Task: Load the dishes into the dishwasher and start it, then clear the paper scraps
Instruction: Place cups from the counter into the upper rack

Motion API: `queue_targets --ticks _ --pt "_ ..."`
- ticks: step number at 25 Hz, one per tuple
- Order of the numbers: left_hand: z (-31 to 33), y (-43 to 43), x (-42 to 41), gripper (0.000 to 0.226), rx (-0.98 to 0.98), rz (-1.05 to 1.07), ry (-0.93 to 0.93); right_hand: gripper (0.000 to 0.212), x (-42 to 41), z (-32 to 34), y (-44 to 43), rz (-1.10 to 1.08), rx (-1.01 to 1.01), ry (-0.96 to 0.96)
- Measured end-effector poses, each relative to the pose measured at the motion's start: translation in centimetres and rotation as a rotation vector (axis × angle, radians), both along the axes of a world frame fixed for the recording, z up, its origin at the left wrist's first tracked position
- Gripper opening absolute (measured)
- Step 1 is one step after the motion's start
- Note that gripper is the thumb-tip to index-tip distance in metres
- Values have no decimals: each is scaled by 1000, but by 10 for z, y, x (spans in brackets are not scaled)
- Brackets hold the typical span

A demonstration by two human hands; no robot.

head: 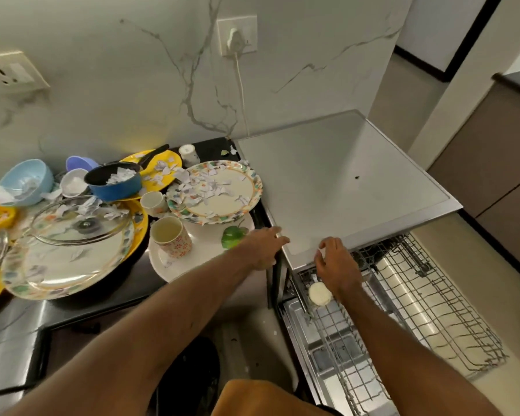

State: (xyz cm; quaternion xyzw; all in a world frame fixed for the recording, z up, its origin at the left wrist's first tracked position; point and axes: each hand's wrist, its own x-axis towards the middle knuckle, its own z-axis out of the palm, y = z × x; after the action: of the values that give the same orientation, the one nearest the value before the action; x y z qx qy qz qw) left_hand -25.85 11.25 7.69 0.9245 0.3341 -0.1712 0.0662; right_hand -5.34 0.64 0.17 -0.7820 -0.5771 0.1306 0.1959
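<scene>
While the white cup [319, 293] was seated in the upper rack [427, 301] just beside the loosely curled, empty right hand [338, 265], the upright floral mug [171, 237] was noted at nine o'clock of the flat, open left hand [264, 246], the nearer one.

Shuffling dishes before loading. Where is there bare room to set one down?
The grey steel dishwasher top, between marble wall and pulled-out wire rack, is bare. The rack is free right of the small white cup. The black counter is crowded with scrap-covered plates, bowls and mugs.
</scene>
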Motion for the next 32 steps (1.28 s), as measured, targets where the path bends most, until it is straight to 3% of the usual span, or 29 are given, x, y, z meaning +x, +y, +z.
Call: queue_targets --ticks 7,11,14,20,25,27,29,32 --pt "-1 27 -153 101 253 307 -113 20 -93 12 37 288 81 -3" --pt "-8 33 -206 112 210 581 -150 26 -137 9 42 383 97 44" --pt "-16 40 -224 96 86 676 -222 27 -161 10 44 415 98 79" --pt "-14 47 -227 42 34 736 -303 26 -189 17 45 338 110 188" --pt "-6 46 -235 37 146 558 -419 22 -197 26 45 275 201 355" --pt "7 50 -234 38 114 492 -500 29 -197 32 46 233 249 462" --pt "25 53 -224 37 27 456 -612 45 -195 35 47 150 277 624" --pt "45 46 -185 31 -252 596 -809 67 -191 36 43 38 301 897"
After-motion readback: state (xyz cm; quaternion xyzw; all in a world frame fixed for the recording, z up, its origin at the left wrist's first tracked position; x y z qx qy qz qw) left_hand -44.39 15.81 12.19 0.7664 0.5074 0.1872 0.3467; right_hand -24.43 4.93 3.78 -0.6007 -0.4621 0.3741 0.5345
